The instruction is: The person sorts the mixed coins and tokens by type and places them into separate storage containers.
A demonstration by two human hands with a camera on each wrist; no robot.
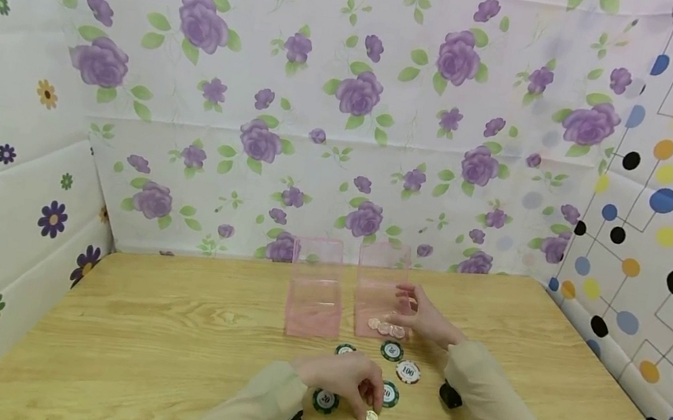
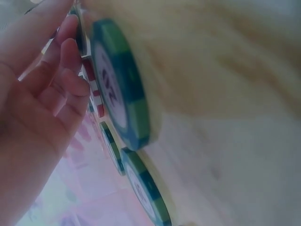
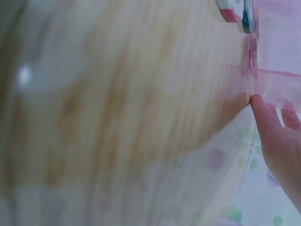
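Observation:
My left hand point(image 1: 344, 377) pinches a shiny gold-toned coin point(image 1: 371, 419) between thumb and fingertips, low over the table's near part. Beneath and around this hand lie green-edged poker chips, one marked 20 point(image 1: 325, 401), another point(image 1: 389, 394) just behind the fingers. My right hand point(image 1: 427, 319) rests at the right side of a pink see-through box point(image 1: 369, 295), its fingers extended along the wall. The right wrist view has a fingertip point(image 3: 255, 100) against the box's lower edge. Several shiny coins point(image 1: 384, 328) sit in the front of that box.
A second pink box point(image 1: 313, 308), lid raised, stands to the left. Near the boxes lie a white chip marked 100 point(image 1: 408, 372) and more green chips point(image 1: 392, 350). Flowered cloth point(image 1: 360, 97) hangs behind the wooden table point(image 1: 162, 329); dotted cloth point(image 1: 668, 216) hangs at right.

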